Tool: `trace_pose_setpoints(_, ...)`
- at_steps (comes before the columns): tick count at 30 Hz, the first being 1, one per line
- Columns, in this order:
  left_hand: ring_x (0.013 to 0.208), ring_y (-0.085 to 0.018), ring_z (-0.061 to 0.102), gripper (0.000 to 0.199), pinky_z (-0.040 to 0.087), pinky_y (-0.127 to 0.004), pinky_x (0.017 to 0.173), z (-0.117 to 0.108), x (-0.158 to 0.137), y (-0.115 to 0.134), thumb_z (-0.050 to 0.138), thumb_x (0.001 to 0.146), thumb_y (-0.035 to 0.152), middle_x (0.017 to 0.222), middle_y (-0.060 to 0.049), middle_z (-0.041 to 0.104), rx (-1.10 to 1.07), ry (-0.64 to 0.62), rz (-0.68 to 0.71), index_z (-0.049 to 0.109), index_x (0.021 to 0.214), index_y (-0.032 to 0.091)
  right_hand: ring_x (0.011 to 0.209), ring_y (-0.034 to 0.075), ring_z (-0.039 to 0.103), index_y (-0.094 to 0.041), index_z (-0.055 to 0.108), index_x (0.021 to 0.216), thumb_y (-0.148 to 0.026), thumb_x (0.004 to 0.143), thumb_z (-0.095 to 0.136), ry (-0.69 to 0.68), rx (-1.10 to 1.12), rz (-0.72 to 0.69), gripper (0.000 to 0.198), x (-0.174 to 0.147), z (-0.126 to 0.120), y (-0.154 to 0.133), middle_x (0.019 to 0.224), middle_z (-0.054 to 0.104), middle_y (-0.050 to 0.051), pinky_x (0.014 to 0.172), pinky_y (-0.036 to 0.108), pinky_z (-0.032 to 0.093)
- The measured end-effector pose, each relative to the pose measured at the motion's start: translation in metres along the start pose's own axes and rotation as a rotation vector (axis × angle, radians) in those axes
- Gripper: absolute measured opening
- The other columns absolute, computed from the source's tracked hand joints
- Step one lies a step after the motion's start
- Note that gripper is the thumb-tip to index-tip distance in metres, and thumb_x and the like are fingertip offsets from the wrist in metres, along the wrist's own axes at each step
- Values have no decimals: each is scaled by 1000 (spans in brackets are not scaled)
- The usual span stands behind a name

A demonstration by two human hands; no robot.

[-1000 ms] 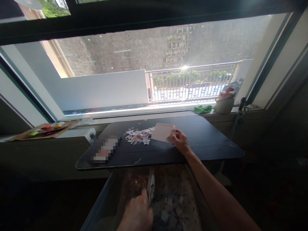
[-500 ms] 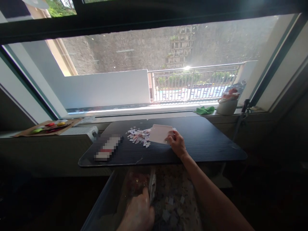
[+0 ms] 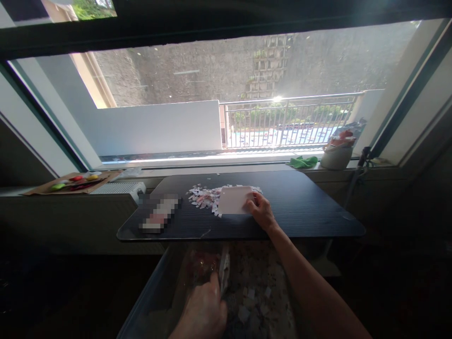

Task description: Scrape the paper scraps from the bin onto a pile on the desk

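Observation:
My right hand (image 3: 261,210) is closed on the right edge of a flat white rectangular plate (image 3: 233,201), thumb on its near face. The plate has rounded corners and a small hole near its upper left corner. It stands over a pile of small white paper scraps (image 3: 203,197) on a dark table (image 3: 300,212), partly hiding them. Below the table's front edge, my left hand (image 3: 203,303) is closed in shadow beside a pale, crinkled strip (image 3: 224,270). What its fingers grip is hidden. More paper scraps (image 3: 249,306) lie low down, right of this hand.
A pixelated oblong object (image 3: 160,214) lies at the table's left. A radiator (image 3: 122,188) stands beyond it, with colourful items on brown paper (image 3: 79,181). On the windowsill sit a green cloth (image 3: 302,162) and a white bucket (image 3: 337,155).
My right hand has brought the white plate slightly lower, and its tilted lower edge is now nearly level. My left hand stays in about the same place.

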State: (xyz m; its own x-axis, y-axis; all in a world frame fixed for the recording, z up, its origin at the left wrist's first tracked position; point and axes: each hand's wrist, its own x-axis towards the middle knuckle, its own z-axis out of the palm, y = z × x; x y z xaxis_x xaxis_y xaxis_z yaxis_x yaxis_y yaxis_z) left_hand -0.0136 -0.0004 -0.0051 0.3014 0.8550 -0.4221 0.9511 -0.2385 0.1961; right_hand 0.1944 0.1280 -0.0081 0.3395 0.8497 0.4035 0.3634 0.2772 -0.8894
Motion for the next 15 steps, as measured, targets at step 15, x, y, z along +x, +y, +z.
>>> trace_pose_setpoints(15,89,-27,57,47,42,-35,74,2,1,-1,36,71,20,95,-14,62,9,-3,3,41,116,8,64,14,59,-17,53,95,-30,70,48,-71,43,-2,29,-2,1,-1,74,63,1,60,26,46)
